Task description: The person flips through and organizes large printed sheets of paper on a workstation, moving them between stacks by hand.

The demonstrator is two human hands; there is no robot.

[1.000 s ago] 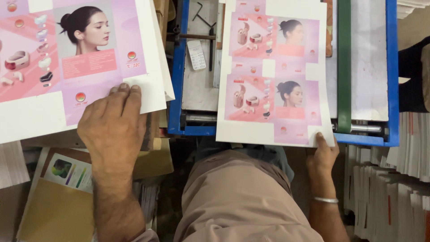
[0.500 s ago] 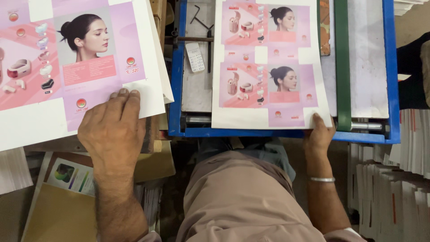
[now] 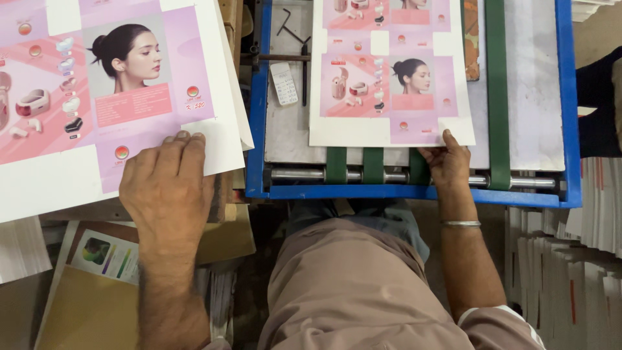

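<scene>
Left of the blue-framed metal feed table [image 3: 259, 129], the left hand [image 3: 165, 188] presses spread fingers flat on a stack of pink printed card sheets [image 3: 97, 97]; on that table, the right hand [image 3: 447, 165] pinches the near edge of a smaller pink printed sheet [image 3: 389, 71].

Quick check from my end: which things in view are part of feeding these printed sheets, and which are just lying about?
In use:
left hand flat on the stack of printed sheets
right hand at the edge of the printed sheet on the blue-framed feed table
green belts

Lying about:
small calculator
hex key
brown folder
</scene>
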